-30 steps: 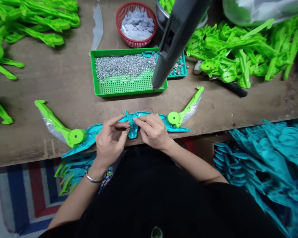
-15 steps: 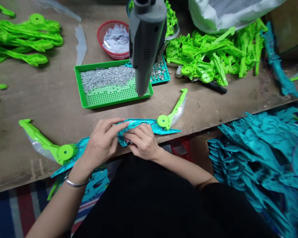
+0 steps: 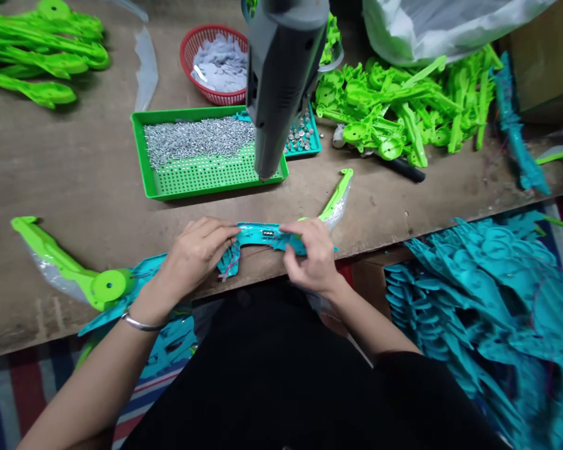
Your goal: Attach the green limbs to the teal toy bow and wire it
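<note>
A long turquoise plastic shell [image 3: 249, 235], shaped like a toy bow, lies along the table's front edge with its inside up. Thin red wires and a small row of silvery round pieces [image 3: 268, 234] show in its middle. Green arms with clear plastic strips are joined to its left end [image 3: 110, 286] and right end [image 3: 336, 203]. My left hand [image 3: 194, 253] grips the shell left of centre, fingers closed at its upper edge. My right hand [image 3: 313, 255] holds it right of centre, thumb on the near side and forefinger along the top; its other fingers are partly hidden.
A grey electric screwdriver [image 3: 281, 87] hangs over a green tray [image 3: 206, 186] of screws. Behind stand a red basket [image 3: 223, 97] of clear pieces and heaps of green parts [image 3: 385, 106]. Stacked turquoise shells [image 3: 488, 312] lie below the table at right.
My right hand has left the shell's middle and moved right, uncovering the silvery pieces and the wires. My left hand stays on the shell, which has shifted slightly left in view.
</note>
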Demonstrator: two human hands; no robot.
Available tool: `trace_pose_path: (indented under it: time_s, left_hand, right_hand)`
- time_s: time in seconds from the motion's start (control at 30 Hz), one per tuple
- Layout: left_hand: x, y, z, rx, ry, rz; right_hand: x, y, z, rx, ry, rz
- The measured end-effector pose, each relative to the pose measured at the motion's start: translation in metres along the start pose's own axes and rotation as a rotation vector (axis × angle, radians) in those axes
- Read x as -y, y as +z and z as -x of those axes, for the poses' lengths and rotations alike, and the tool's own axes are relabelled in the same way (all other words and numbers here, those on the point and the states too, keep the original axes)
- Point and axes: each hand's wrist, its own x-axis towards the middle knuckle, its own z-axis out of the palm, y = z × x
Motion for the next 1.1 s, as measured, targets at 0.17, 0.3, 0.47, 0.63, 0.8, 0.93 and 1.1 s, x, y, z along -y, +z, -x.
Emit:
trace_pose_path:
  time_s: [0.17,0.3,0.47,0.63,0.8,0.93,1.1]
  left_hand:
    - [-0.004,0.004,-0.002,-0.022,-0.098,0.002]
    - [-0.008,0.005,-0.003,-0.015,-0.166,-0.052]
    - [-0.008,0.005,-0.003,-0.008,-0.202,-0.072]
    - [-0.008,0.005,-0.004,-0.002,-0.246,-0.048]
    - [-0.007,0.009,-0.003,-0.05,-0.285,0.025]
    - [-0.006,0.008,-0.002,-0.055,-0.292,0.078]
    - [-0.005,0.004,-0.001,-0.048,-0.285,0.116]
  right_hand:
    - [-0.01,0.0,-0.007,0.081,0.05,0.068]
    - [-0.01,0.006,-0.007,0.123,0.058,0.108]
    - [-0.009,0.0,-0.009,0.153,0.021,0.138]
    - [0.005,0.007,-0.006,0.173,-0.177,0.123]
    - [0.026,0.041,-0.004,0.116,-0.332,0.038]
    - [0.034,0.059,-0.01,0.081,-0.4,0.078]
    - [0.03,0.058,-0.007,0.099,-0.368,0.048]
